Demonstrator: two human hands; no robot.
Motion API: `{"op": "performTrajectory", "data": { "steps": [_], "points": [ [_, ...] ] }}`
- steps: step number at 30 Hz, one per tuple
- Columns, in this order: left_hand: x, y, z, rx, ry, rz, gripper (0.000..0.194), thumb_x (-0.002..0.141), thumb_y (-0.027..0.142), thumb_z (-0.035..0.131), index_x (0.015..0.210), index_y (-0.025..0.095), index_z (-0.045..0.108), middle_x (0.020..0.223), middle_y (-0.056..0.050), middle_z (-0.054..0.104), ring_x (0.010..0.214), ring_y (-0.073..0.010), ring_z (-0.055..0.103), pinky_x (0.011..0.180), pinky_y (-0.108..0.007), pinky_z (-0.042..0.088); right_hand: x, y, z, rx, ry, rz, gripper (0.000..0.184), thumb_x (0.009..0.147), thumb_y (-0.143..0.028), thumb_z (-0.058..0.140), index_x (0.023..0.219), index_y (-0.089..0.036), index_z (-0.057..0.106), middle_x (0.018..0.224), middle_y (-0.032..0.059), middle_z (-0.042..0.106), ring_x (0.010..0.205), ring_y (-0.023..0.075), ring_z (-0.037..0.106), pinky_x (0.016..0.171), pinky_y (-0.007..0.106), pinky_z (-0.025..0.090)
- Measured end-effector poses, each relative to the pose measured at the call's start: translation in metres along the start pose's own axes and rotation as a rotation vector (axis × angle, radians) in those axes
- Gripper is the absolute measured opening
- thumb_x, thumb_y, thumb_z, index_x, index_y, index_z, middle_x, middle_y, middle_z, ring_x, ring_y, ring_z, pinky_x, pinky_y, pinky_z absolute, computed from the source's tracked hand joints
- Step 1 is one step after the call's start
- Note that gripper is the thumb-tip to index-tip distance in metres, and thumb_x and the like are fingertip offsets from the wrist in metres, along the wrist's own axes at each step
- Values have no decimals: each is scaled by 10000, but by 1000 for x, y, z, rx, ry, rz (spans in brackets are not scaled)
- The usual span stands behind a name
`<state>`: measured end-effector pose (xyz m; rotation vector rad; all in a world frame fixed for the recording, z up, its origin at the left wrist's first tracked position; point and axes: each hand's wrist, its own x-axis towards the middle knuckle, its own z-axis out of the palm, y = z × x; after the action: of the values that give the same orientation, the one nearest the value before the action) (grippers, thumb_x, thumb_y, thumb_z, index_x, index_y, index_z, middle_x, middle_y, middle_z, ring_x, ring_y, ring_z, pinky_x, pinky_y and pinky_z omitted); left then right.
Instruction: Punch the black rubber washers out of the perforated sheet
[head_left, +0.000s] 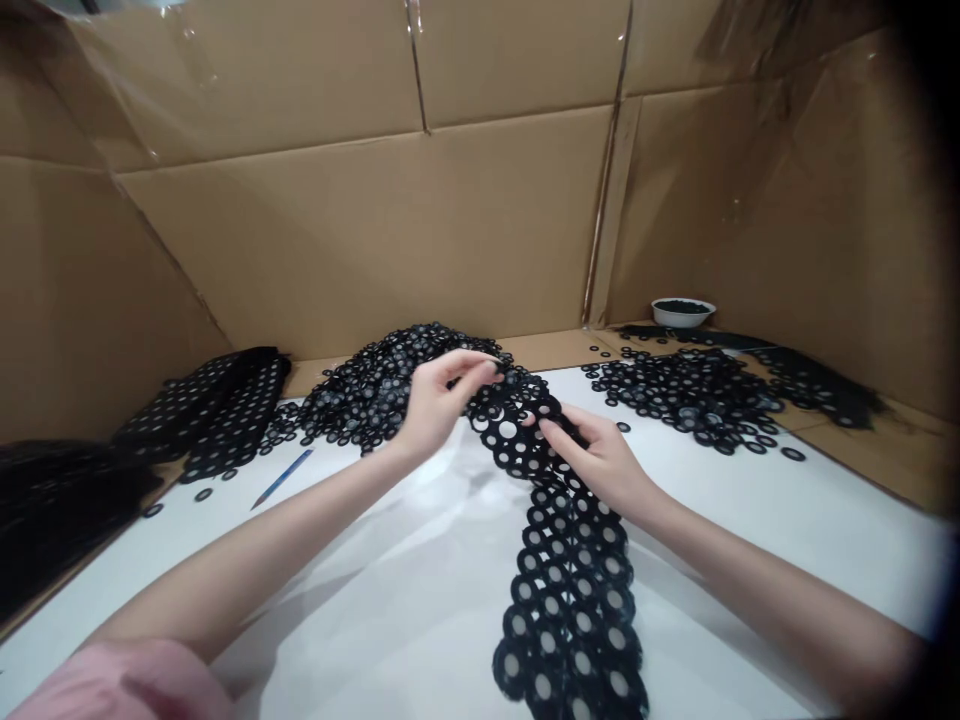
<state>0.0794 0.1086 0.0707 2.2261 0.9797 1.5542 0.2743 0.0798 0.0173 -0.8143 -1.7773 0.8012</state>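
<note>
A long strip of joined black rings (574, 590) runs from the table's near edge up to both hands. Its upper end is lifted and folded over. My right hand (592, 450) pinches the strip between thumb and fingers at its right edge. Just above the strip's far end, my left hand (454, 390) has thumb and fingertips pressed together; whatever is between them is too small to make out. Behind my left hand rises a large heap of loose black rings (375, 385).
A second pile of black rings (690, 395) spreads on the right, with a white bowl (682, 312) of dark bits behind it. Folded ring strips (225, 405) and a dark heap (67, 510) lie left, near a blue pencil (282, 480). Cardboard walls (375, 230) enclose the white table (360, 610).
</note>
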Motion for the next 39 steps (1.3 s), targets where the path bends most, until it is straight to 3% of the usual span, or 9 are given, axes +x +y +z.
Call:
{"op": "performTrajectory", "data": {
  "steps": [3, 6, 10, 15, 20, 25, 29, 33, 39],
  "points": [
    [-9, 13, 8, 126, -41, 170, 127, 836, 233, 603, 911, 215, 704, 930, -33, 732, 852, -169, 659, 979, -384, 353, 2, 0, 1, 7, 21, 14, 237, 874, -336, 485, 977, -191, 643, 903, 21, 661, 849, 195, 603, 735, 274, 462],
    [-14, 16, 19, 223, -50, 304, 166, 824, 181, 619, 943, 262, 702, 1052, -5, 706, 976, -182, 627, 1051, -423, 214, 1, 0, -1, 0, 28, 22, 248, 864, -352, 497, 962, -186, 653, 854, 20, 660, 819, 201, 603, 709, 277, 464],
    [-10, 13, 21, 306, 2, 371, 167, 817, 177, 630, 947, 258, 697, 1027, -3, 714, 967, -191, 607, 994, -436, 257, 1, 0, -3, -8, 18, 32, 256, 858, -365, 503, 953, -183, 656, 831, 22, 652, 781, 197, 597, 680, 276, 462],
    [-4, 17, 18, 340, 60, 379, 128, 840, 173, 602, 933, 196, 687, 947, -41, 724, 864, -172, 614, 914, -405, 332, 2, 1, -4, -22, 39, 45, 256, 867, -364, 483, 941, -175, 640, 799, 25, 629, 745, 183, 574, 639, 262, 441],
    [-12, 13, 29, 345, -52, 415, 121, 843, 191, 598, 924, 209, 686, 927, -18, 730, 829, -165, 624, 928, -404, 321, 2, -1, -3, -53, 20, 23, 227, 866, -354, 478, 805, -167, 591, 705, 6, 569, 645, 146, 496, 576, 242, 389],
    [-15, 11, 30, 298, -192, 369, 161, 851, 201, 585, 982, 163, 671, 855, -47, 724, 798, -173, 626, 848, -364, 392, 1, -2, -3, -81, -6, -7, 258, 876, -357, 443, 723, -169, 529, 656, -10, 490, 612, 128, 429, 559, 240, 353],
    [-15, 11, 28, 233, -227, 309, 178, 837, 209, 605, 992, 149, 667, 911, -66, 718, 835, -171, 624, 814, -317, 434, 0, -1, -4, -117, 29, 0, 280, 874, -365, 443, 682, -171, 508, 598, -25, 424, 573, 118, 382, 522, 239, 312],
    [-17, 9, 28, 188, -210, 258, 197, 850, 206, 582, 1026, 165, 660, 952, -71, 711, 862, -177, 622, 817, -315, 448, 1, -2, -4, -152, 69, 20, 265, 861, -374, 465, 720, -167, 551, 615, -15, 481, 570, 122, 407, 511, 241, 306],
    [-21, 6, 29, 164, -192, 239, 194, 848, 216, 579, 1017, 189, 669, 916, -69, 713, 850, -190, 620, 823, -337, 447, 3, -2, -4, -163, 34, 16, 235, 863, -362, 456, 780, -177, 573, 723, 12, 590, 663, 160, 514, 583, 256, 389]
  ]
}}
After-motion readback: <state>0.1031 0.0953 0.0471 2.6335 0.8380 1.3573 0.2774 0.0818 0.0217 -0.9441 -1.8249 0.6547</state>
